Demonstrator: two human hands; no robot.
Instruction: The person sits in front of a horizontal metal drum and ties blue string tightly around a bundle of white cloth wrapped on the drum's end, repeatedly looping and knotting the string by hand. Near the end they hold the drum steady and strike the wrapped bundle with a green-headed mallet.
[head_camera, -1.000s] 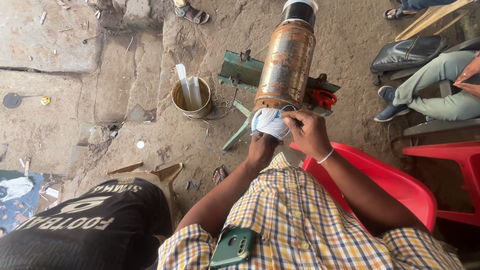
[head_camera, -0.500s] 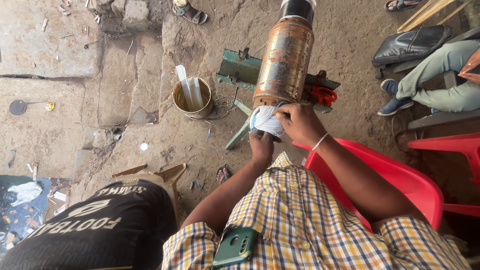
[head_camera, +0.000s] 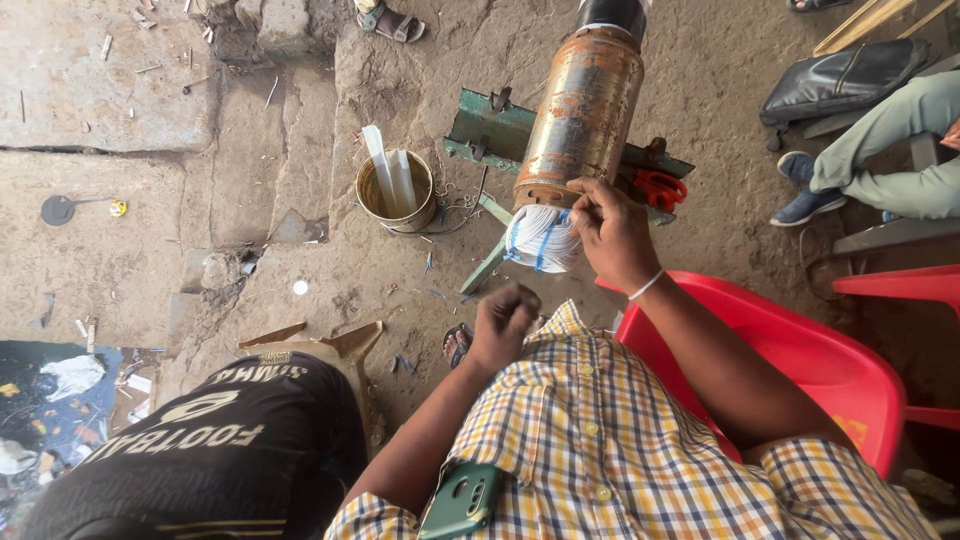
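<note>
A rusty metal cylinder (head_camera: 585, 105) lies clamped on a green metal stand (head_camera: 492, 130), its near end packed with a bundle of white wire coils (head_camera: 540, 240) tied with blue strips. My right hand (head_camera: 612, 232) rests on the right side of that bundle, fingers pinched at the rim where cylinder and coils meet. My left hand (head_camera: 505, 322) is drawn back from the bundle toward my chest, fingers curled in a loose fist; whether a thin wire runs through it is too fine to tell.
A tin can (head_camera: 396, 195) with white strips stands left of the stand. Red-handled scissors (head_camera: 660, 187) lie on the stand. A person in a black shirt (head_camera: 220, 450) crouches at lower left. Red plastic chairs (head_camera: 790, 360) and a seated person's legs (head_camera: 890, 150) are on the right.
My left hand has left the white coil bundle and pulled back toward my body. My right hand stayed at the bundle's right edge.
</note>
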